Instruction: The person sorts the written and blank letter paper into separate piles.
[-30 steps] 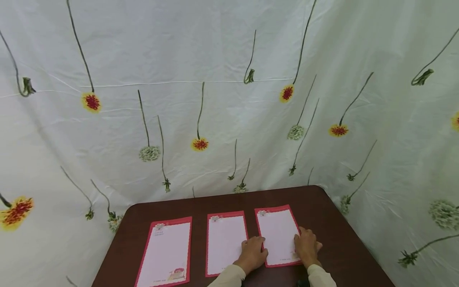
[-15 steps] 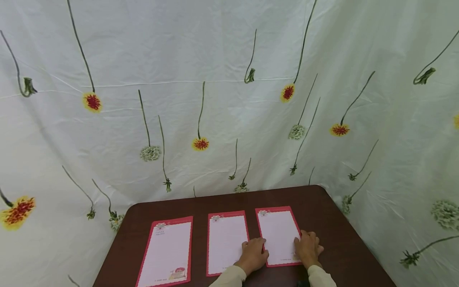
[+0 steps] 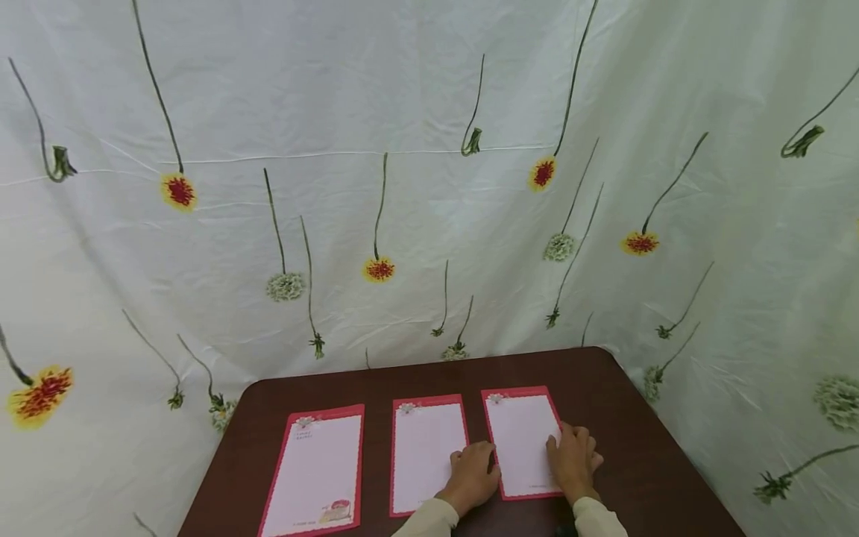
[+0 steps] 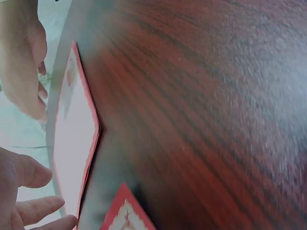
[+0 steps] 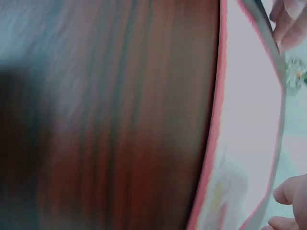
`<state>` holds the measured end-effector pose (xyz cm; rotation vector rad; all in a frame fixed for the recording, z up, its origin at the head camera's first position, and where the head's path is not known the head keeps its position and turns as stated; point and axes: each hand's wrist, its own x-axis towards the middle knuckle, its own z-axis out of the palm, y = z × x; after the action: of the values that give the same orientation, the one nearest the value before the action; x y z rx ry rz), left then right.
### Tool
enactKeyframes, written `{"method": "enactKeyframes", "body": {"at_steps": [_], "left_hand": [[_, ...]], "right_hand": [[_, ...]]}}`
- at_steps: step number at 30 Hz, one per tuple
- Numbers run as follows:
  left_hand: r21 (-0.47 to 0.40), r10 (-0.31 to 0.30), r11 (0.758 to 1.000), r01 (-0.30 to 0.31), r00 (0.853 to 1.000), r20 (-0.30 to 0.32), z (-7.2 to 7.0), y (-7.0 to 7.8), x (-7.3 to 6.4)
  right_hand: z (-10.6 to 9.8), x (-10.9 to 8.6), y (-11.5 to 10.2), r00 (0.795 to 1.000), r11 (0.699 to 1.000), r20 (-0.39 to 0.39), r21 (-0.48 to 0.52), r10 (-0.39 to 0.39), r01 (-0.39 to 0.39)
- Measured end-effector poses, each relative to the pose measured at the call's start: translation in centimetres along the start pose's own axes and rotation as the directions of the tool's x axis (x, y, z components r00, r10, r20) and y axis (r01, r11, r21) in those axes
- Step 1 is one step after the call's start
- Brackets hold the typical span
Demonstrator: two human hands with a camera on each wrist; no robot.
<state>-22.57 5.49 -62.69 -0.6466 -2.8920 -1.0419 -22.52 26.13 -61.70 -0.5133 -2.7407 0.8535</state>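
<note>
Three paper sheets with red scalloped borders lie in a row on the table: a left sheet [image 3: 312, 470], a middle sheet [image 3: 426, 440] and a right sheet [image 3: 523, 440]. My left hand [image 3: 471, 476] overlaps the middle sheet's lower right side, its fingertips at the right sheet's left edge. Over that sheet's lower right corner lies my right hand [image 3: 573, 461], thumb on the paper side and fingers beyond the edge. The left wrist view shows the thumb and fingers of the left hand [image 4: 33, 196] spread beside the sheet. In the right wrist view, the right hand [image 5: 291, 199] has loose fingers.
The dark brown wooden table [image 3: 403, 380] has rounded far corners. A white curtain [image 3: 416, 209] printed with flowers hangs behind it and along the sides. A small dark object [image 3: 566, 530] shows at the bottom edge, beside the right sleeve.
The head view has turned slightly left. My right hand has shifted a little left over the right sheet's corner. The left hand stays almost in place, and the sheets lie as before.
</note>
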Motion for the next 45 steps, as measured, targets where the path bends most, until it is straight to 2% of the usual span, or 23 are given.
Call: {"method": "enactKeyframes", "body": {"at_steps": [3,7,12,15,19,22,25,27,32,35,45], "left_hand": [[-0.013,-0.023,1.000,0.023,0.999,-0.032,-0.5,-0.7,-0.1],[-0.005,-0.045,0.999,0.045,0.996,-0.083,-2.1,-1.4,-0.2],[0.085,-0.050,0.994,0.067,0.982,-0.181,-4.7,-2.5,-0.7],[0.122,-0.099,0.984,0.128,0.971,-0.220,-5.9,-3.6,-1.3],[0.122,-0.184,0.968,0.217,0.953,-0.239,-7.5,-5.4,-2.3],[0.100,-0.250,0.954,0.284,0.933,-0.259,-8.5,-6.9,-3.2],[0.082,-0.314,0.935,0.345,0.913,-0.259,-9.3,-8.1,-3.9],[0.080,-0.342,0.925,0.371,0.906,-0.249,-9.8,-8.7,-4.4],[0.068,-0.373,0.915,0.397,0.899,-0.230,-10.6,-9.6,-5.2],[0.048,-0.382,0.913,0.404,0.892,-0.242,-10.7,-10.0,-5.5],[-0.009,-0.398,0.912,0.410,0.879,-0.264,-9.6,-11.1,-5.1]], "right_hand": [[0.8,-0.3,-1.7,0.996,0.997,-0.048,-0.011,-0.081,0.080],[2.5,-1.0,-4.3,0.978,0.982,-0.081,-0.023,-0.190,0.189],[4.1,-2.2,-7.3,0.955,0.956,-0.044,-0.008,-0.292,0.292],[4.8,-2.8,-8.6,0.947,0.947,-0.015,-0.010,-0.322,0.322],[5.6,-3.4,-9.7,0.945,0.945,0.021,-0.010,-0.328,0.328],[5.9,-3.6,-10.3,0.946,0.946,0.038,0.004,-0.323,0.323],[6.1,-3.8,-10.9,0.948,0.950,0.058,0.003,-0.312,0.312],[6.3,-4.0,-11.2,0.952,0.955,0.077,-0.007,-0.295,0.297],[6.5,-4.4,-12.1,0.951,0.953,0.112,-0.063,-0.288,0.296],[6.9,-4.6,-12.5,0.947,0.949,0.129,-0.083,-0.294,0.305],[6.8,-4.8,-12.8,0.954,0.966,0.204,-0.090,-0.219,0.241]]}}
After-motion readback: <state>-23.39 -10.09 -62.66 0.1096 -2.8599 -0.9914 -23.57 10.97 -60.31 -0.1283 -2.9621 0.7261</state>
